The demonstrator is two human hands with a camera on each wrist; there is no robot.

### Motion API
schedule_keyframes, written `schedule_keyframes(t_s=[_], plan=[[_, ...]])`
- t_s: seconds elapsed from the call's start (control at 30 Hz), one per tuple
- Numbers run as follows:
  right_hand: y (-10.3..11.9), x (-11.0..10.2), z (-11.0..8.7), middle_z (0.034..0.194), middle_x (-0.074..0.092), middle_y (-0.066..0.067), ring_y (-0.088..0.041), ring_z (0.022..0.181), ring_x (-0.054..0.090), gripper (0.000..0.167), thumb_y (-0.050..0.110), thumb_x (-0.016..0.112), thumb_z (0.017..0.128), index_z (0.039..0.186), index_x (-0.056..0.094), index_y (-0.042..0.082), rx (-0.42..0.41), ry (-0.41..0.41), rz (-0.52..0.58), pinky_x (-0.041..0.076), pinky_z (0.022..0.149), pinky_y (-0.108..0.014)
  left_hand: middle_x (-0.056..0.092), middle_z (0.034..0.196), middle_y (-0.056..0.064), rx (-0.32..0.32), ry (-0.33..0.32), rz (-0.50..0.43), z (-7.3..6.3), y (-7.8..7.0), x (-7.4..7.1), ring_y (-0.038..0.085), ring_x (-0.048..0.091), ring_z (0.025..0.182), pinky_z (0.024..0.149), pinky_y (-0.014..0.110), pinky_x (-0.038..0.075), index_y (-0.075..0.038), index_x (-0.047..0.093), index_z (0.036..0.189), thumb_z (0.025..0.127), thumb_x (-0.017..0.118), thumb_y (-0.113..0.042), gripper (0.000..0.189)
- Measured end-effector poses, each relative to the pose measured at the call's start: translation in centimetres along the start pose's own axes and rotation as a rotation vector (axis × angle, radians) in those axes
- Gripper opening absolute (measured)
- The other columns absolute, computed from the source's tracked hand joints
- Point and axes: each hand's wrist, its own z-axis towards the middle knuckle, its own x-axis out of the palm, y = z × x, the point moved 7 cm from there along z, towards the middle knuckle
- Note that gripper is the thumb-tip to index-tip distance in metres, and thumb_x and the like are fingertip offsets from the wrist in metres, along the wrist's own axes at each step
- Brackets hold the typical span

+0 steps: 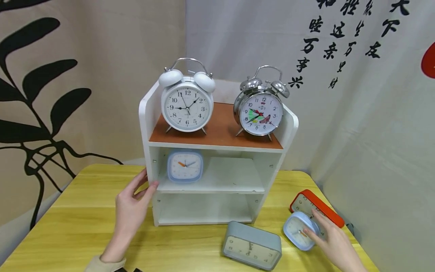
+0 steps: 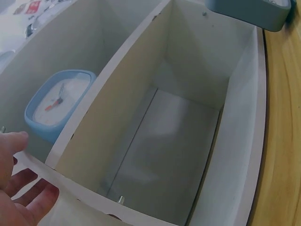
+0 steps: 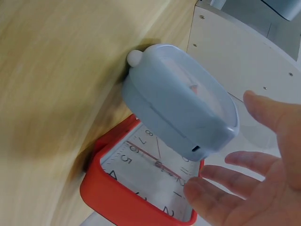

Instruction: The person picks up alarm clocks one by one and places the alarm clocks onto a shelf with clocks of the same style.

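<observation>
My left hand holds the left side panel of a white shelf, thumb at the front edge and fingers on the outer side. Near the table's right edge, my right hand has its thumb and fingers spread around a light blue alarm clock, with a gap visible in the right wrist view. Touching or just behind that clock is a red rectangular clock. Another light blue alarm clock stands at the left of the middle compartment, close to my left thumb.
On the brown top board stand a white twin-bell alarm clock and a silver twin-bell one. A grey-blue rectangular clock lies on the yellow wooden table, before the shelf's right front corner. Curtains hang behind.
</observation>
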Motion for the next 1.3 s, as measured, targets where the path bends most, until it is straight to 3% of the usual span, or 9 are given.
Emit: schedule_keyframes(t_s=[0.17, 0.37, 0.53, 0.83, 1.1, 1.3], plan=[[-0.2, 0.3, 0.1, 0.145, 0.060, -0.034, -0.058, 0.124, 0.061, 0.076, 0.040, 0.078, 0.094, 0.150, 0.052, -0.006, 0.016, 0.011, 0.002, 0.056, 0.095, -0.071, 0.070, 0.137, 0.019, -0.012, 0.006, -0.003, 0.0, 0.0, -0.1, -0.023, 0.060, 0.107, 0.084, 0.002, 0.057, -0.001, 0.065, 0.141, 0.096, 0.073, -0.001, 0.046], [-0.7, 0.9, 0.6, 0.140, 0.063, -0.036, -0.037, 0.103, 0.073, 0.073, 0.040, 0.078, 0.095, 0.148, 0.055, -0.005, 0.103, 0.077, 0.037, 0.064, 0.084, -0.054, 0.067, 0.140, 0.028, -0.017, 0.040, 0.010, 0.0, 0.0, -0.1, -0.027, 0.058, 0.103, 0.081, 0.001, 0.056, 0.000, 0.062, 0.144, 0.097, 0.072, 0.000, 0.048], [-0.9, 1.2, 0.6, 0.130, 0.070, -0.033, -0.038, 0.104, 0.075, 0.066, 0.033, 0.080, 0.094, 0.143, 0.060, -0.006, 0.117, 0.064, 0.036, 0.065, 0.084, -0.052, 0.066, 0.143, 0.026, -0.026, 0.060, 0.022, -0.2, 0.1, 0.0, -0.027, 0.057, 0.104, 0.081, 0.003, 0.057, -0.002, 0.060, 0.146, 0.096, 0.073, -0.001, 0.051], [-0.7, 1.3, 0.3, 0.124, 0.072, -0.034, -0.044, 0.107, 0.073, 0.054, 0.022, 0.084, 0.090, 0.133, 0.068, -0.005, 0.060, -0.020, 0.044, 0.064, 0.084, -0.057, 0.067, 0.141, 0.027, 0.039, 0.026, 0.039, -0.4, 0.0, 0.0, -0.028, 0.055, 0.106, 0.080, 0.003, 0.057, -0.001, 0.062, 0.144, 0.093, 0.074, 0.006, 0.053], [-0.7, 1.4, 0.3, 0.125, 0.072, -0.032, -0.039, 0.103, 0.075, 0.052, 0.023, 0.083, 0.091, 0.133, 0.069, -0.003, 0.071, -0.024, 0.055, 0.066, 0.081, -0.051, 0.064, 0.144, 0.027, 0.036, 0.025, 0.047, -0.4, 0.1, 0.1, -0.030, 0.054, 0.107, 0.080, 0.003, 0.057, 0.000, 0.060, 0.145, 0.092, 0.073, 0.008, 0.056], [-0.9, 1.4, 0.4, 0.123, 0.074, -0.029, -0.028, 0.094, 0.076, 0.052, 0.022, 0.083, 0.091, 0.133, 0.069, -0.004, 0.097, -0.006, 0.085, 0.068, 0.076, -0.037, 0.065, 0.143, 0.027, 0.039, 0.036, 0.067, -0.5, 0.1, 0.1, -0.030, 0.052, 0.107, 0.080, 0.002, 0.057, -0.001, 0.059, 0.146, 0.093, 0.073, 0.008, 0.056]])
